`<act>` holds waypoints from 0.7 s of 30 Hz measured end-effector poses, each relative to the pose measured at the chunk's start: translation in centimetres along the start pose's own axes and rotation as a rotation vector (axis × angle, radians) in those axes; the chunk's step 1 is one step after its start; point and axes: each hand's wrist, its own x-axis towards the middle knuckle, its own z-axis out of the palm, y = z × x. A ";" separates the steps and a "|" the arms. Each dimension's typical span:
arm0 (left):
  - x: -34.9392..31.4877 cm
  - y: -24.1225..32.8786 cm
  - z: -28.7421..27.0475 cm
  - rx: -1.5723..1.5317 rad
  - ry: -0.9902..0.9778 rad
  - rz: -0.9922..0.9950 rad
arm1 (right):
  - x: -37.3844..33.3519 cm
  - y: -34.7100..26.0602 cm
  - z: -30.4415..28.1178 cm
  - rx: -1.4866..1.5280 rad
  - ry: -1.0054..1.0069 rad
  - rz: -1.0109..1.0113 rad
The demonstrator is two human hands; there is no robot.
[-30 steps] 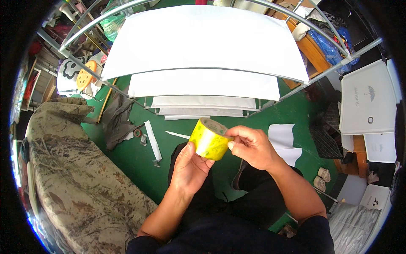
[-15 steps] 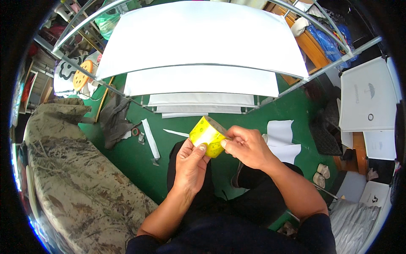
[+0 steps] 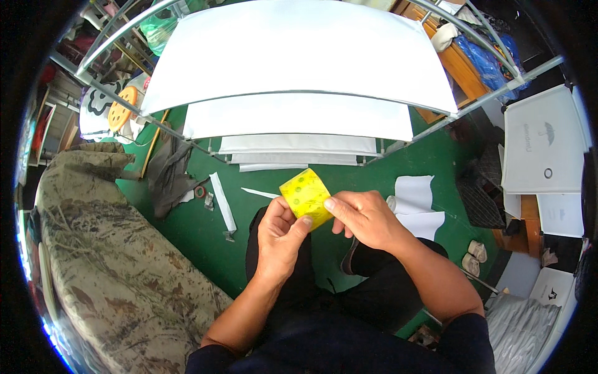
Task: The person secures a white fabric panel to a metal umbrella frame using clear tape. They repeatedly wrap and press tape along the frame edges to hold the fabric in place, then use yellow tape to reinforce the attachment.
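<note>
Packing tape roll [image 3: 304,193], yellow, patterned, one, raised above the green floor [image 3: 193,240]: left hand [image 3: 279,240] pinching its lower left side, right hand [image 3: 364,219] thumb on its right edge, pinch indeterminable, best worked left steady, right thumb light.

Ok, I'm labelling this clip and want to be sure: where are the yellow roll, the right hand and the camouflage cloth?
Yellow roll [image 3: 305,193]: head view, on its patterned outer surface.
Right hand [image 3: 366,216]: head view, on its back.
Camouflage cloth [image 3: 124,249]: head view, mid-surface.
</note>
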 end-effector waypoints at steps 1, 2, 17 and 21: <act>0.1 0.0 -0.2 0.001 0.000 0.008 | 0.0 0.1 0.0 -0.018 0.009 -0.034; 0.2 0.0 -0.4 0.003 0.000 0.015 | -0.1 0.2 -0.1 -0.064 0.052 -0.094; 0.8 0.1 -0.4 0.860 -0.153 0.284 | -0.3 -0.4 0.0 -0.417 0.175 -0.546; 0.8 1.3 -0.1 0.927 -0.320 0.367 | -0.4 -0.1 -0.1 -0.378 0.172 -0.438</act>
